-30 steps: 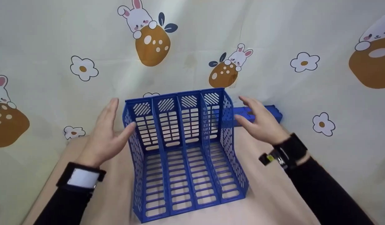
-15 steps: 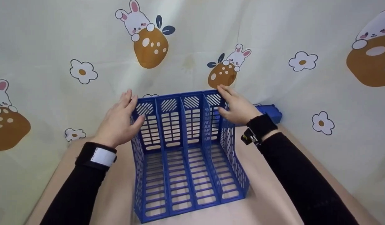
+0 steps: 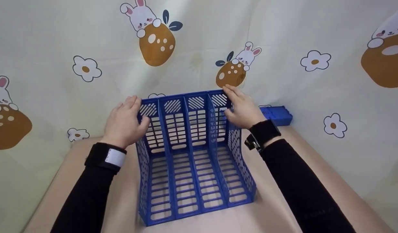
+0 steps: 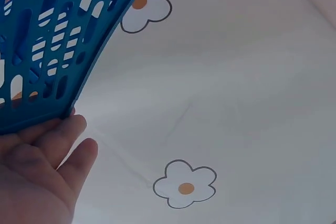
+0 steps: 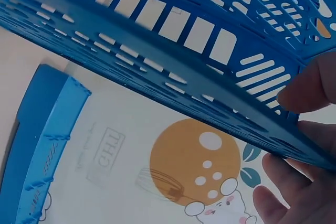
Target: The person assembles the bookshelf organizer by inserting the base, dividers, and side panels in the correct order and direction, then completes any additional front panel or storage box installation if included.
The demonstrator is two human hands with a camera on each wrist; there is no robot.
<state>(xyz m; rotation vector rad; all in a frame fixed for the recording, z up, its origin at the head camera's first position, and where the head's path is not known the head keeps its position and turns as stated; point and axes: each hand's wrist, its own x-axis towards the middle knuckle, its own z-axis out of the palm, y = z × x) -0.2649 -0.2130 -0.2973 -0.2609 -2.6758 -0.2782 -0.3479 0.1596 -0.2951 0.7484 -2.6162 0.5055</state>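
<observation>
A blue plastic file rack [image 3: 213,123] with slotted walls and several upright compartments stands on the table, its open front towards me. At its upper left corner, my left hand [image 3: 124,123] grips the side wall, thumb on the inner side. The left wrist view has the left fingers [image 4: 63,135] at the rack's corner edge. My right hand [image 3: 242,108] holds the upper right corner, fingertips at the top rim. From the right wrist, the thumb [image 5: 312,85] shows inside the side wall and the other fingers outside it.
Behind the rack at the right, a long blue plastic piece [image 3: 279,118] lies by the wall. A pale cloth [image 3: 192,61] printed with rabbits, orange fruit and flowers hangs behind the table. The beige table surface [image 3: 273,197] extends around the rack.
Both hands were held apart beside the rack one second ago. They have come inward and taken hold of its two upper corners. The rack stays about where it was.
</observation>
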